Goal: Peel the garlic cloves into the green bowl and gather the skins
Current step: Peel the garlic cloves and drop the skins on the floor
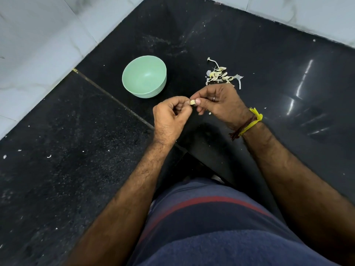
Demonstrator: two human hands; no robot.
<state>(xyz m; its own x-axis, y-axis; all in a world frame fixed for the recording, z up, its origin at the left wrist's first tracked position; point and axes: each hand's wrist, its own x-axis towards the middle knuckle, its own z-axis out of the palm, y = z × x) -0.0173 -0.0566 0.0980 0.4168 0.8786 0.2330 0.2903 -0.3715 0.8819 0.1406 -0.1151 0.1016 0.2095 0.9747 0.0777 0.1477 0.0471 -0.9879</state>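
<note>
A pale garlic clove (192,102) is pinched between the fingertips of both hands, held above the black counter (76,169) just in front of the bowl (144,76). Only a small part of the clove shows; the rest is hidden by the fingers. The left hand (170,117) is curled closed on it, and the right hand (219,104) grips it with thumb and forefinger, its other fingers folded under. The green bowl stands upright and looks empty. A small pile of skins (221,74) lies right of the bowl, just beyond the right hand; whether unpeeled cloves are among them is hard to tell. A yellow thread (253,120) circles the right wrist.
</note>
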